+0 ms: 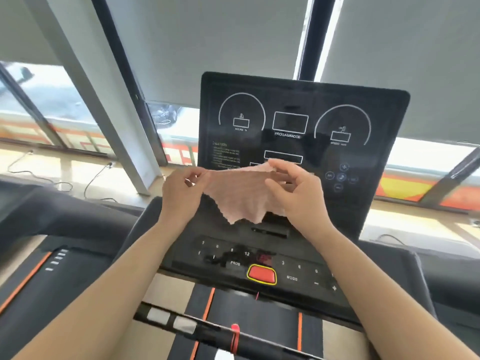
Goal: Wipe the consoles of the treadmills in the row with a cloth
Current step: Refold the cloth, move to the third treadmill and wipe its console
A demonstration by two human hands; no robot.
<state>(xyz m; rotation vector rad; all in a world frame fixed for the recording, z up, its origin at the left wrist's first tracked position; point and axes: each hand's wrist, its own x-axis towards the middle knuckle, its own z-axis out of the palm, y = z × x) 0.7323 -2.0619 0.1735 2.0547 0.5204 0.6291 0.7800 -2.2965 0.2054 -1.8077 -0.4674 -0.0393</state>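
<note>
Cloth [235, 196]: pale pink, textured, held up in the air between both hands, in front of the lower part of the treadmill console [298, 120]. Top edge stretched roughly level from hand to hand; lower edge hangs loose and ragged, dipping below the level of the wrists. Cannot tell whether the cloth touches the screen behind it.

Left hand [181, 193]: thumb and fingertips pinched on the cloth's left top corner. Right hand [296, 193]: fingers curled, closed on the right top edge, part of the cloth tucked behind the palm. Hands apart, the width of the cloth between them. Both forearms bare, reaching up from the bottom corners of the view.

Console beyond the hands: black upright panel, display dark, white outlines of two round gauges and several rectangles, printed caution text behind the left hand, a cluster of round buttons just right of the right hand.

Below the hands: keypad panel [259, 258] with white numerals and the words PROG and MODE. Red stop button [261, 274] with yellow rim, nearer the viewer than the cloth and roughly under it. Some dark smudging on the keypad left of centre.

Neighbouring treadmill [52, 255] to the left of the left arm, black with orange stripe.
</note>
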